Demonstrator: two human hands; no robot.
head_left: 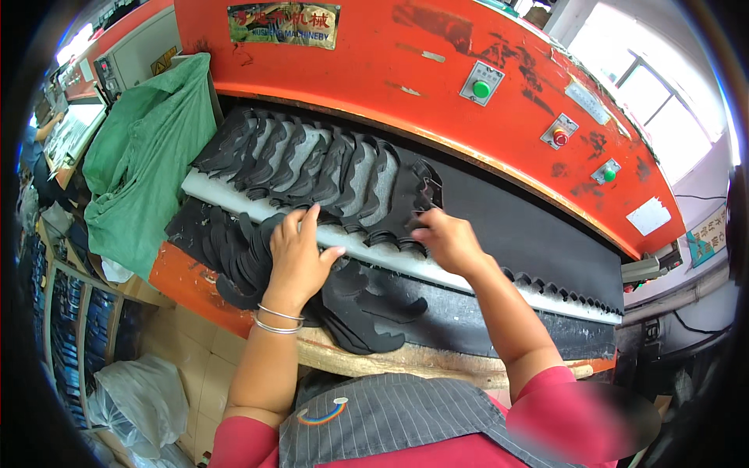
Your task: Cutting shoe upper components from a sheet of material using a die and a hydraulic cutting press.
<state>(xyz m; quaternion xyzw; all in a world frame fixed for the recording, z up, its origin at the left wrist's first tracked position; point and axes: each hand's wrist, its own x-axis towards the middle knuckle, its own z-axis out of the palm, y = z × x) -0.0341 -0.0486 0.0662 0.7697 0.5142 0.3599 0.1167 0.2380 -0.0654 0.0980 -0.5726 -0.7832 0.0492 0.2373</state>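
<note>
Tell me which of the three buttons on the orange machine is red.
The middle button; the left button and right button are both green.

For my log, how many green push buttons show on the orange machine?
2: upper green push button, left of the red button; lower green push button, right of it.

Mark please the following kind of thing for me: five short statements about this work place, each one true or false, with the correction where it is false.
1. Silver bracelets circle the wrist of the left hand. True.
2. The green cloth hangs at the right of the picture. False: it hangs at the left.
3. The orange machine bears green buttons and a red button. True.
4. The right hand wears a glove. False: it is bare.
5. Curved black pieces lie beside the left hand. True.
</note>
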